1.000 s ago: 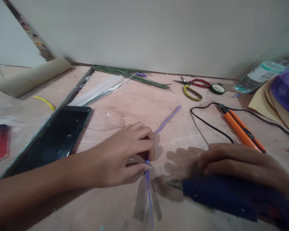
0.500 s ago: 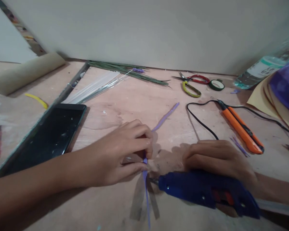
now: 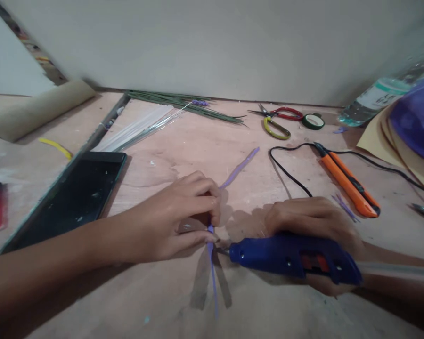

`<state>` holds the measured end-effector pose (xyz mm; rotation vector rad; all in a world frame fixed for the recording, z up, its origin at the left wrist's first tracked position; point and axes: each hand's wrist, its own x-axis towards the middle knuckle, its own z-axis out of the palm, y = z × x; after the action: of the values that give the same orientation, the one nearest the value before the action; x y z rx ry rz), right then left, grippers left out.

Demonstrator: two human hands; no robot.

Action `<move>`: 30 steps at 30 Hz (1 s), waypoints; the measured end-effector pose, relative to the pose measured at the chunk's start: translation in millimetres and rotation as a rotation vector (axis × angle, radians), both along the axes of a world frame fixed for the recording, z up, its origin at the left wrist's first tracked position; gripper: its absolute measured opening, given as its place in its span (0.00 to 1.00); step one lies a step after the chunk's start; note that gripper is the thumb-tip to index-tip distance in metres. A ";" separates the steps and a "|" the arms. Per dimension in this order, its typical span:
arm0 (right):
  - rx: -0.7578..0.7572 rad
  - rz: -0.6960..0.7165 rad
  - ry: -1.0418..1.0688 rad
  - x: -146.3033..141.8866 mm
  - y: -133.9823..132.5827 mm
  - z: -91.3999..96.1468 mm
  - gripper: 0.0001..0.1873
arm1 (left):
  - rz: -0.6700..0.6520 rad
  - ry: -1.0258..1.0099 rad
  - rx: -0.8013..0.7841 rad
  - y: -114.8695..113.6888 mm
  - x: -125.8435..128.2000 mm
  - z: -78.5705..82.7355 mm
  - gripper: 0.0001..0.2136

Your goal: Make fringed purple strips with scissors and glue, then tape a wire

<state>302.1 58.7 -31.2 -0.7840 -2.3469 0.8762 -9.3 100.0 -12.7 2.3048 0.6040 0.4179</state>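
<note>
Left hand (image 3: 187, 207): pinched on purple strip (image 3: 213, 270) above table (image 3: 155, 301) | right hand (image 3: 304, 216): wrapped round glue gun (image 3: 268, 254), nozzle close beside strip | strip: probably light, floppy, best pinched near the nozzle

The right hand (image 3: 311, 219) has carried the glue gun (image 3: 268, 256) toward nine o'clock. Its nozzle (image 3: 224, 251), earlier apart from the purple strip (image 3: 212, 263), is now close at its three o'clock (touching or not, I cannot tell). Purple scraps (image 3: 346, 207), mostly covered before, show at the orange cutter's (image 3: 343, 179) six o'clock.
</note>
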 end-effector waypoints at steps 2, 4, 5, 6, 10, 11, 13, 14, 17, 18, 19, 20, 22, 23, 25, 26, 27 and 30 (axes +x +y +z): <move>-0.013 0.008 -0.004 0.7 0.0 1.1 0.14 | -0.006 -0.007 -0.007 0.6 -0.3 -0.5 0.02; -0.026 0.007 -0.032 2.0 0.4 2.9 0.12 | -0.006 -0.016 -0.004 1.1 -0.3 -1.4 0.03; -0.033 0.001 -0.051 2.8 0.6 3.6 0.11 | -0.003 -0.021 0.003 1.1 -0.2 -2.0 0.03; -0.034 -0.009 -0.064 3.6 0.6 4.0 0.11 | -0.001 -0.024 0.011 0.9 0.0 -2.6 0.04; 0.028 -0.033 -0.056 6.4 0.3 3.8 0.10 | 0.027 -0.026 0.066 -2.7 1.5 -4.8 0.07; 0.044 -0.033 -0.040 6.9 0.2 3.6 0.09 | 0.040 -0.020 0.089 -4.0 2.0 -5.1 0.08; 0.054 -0.039 -0.023 7.7 0.2 3.4 0.07 | 0.064 -0.010 0.128 -6.3 2.8 -5.6 0.09; 0.052 -0.041 -0.020 7.9 0.2 3.2 0.07 | 0.070 -0.005 0.136 -7.1 3.1 -5.8 0.09; 0.032 -0.041 -0.033 7.8 0.6 1.5 0.09 | 0.070 -0.004 0.131 -7.6 3.2 -6.1 0.10; 0.036 -0.037 -0.007 7.4 0.8 0.6 0.08 | 0.072 -0.004 0.126 -7.3 3.1 -6.2 0.10; 0.048 -0.031 0.035 6.7 1.1 -0.4 0.08 | 0.073 -0.006 0.122 -6.9 3.1 -6.4 0.11; 0.064 -0.024 0.077 6.0 1.5 -1.2 0.09 | 0.075 -0.009 0.119 -6.5 3.1 -6.6 0.11; 0.092 -0.012 0.138 4.5 2.4 -1.9 0.10 | 0.073 -0.018 0.114 -5.8 3.2 -7.2 0.12; 0.099 -0.008 0.137 3.9 2.9 -1.7 0.11 | 0.068 -0.023 0.109 -5.5 3.3 -7.5 0.12; 0.108 0.000 0.104 3.1 3.6 -0.3 0.12 | 0.061 -0.027 0.100 -5.3 3.3 -8.2 0.12; 0.114 0.001 0.089 2.9 3.9 0.6 0.12 | 0.058 -0.032 0.098 -5.2 3.1 -8.4 0.11; 0.120 -0.002 0.073 2.7 4.2 1.7 0.13 | 0.056 -0.038 0.097 -5.3 2.9 -8.5 0.11; 0.120 -0.015 0.040 1.9 4.2 4.5 0.13 | 0.058 -0.036 0.103 -5.4 2.3 -8.1 0.11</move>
<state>304.0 62.9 -26.7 -0.7276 -2.3314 0.7299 -7.0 94.5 -20.7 2.3763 0.6460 0.5278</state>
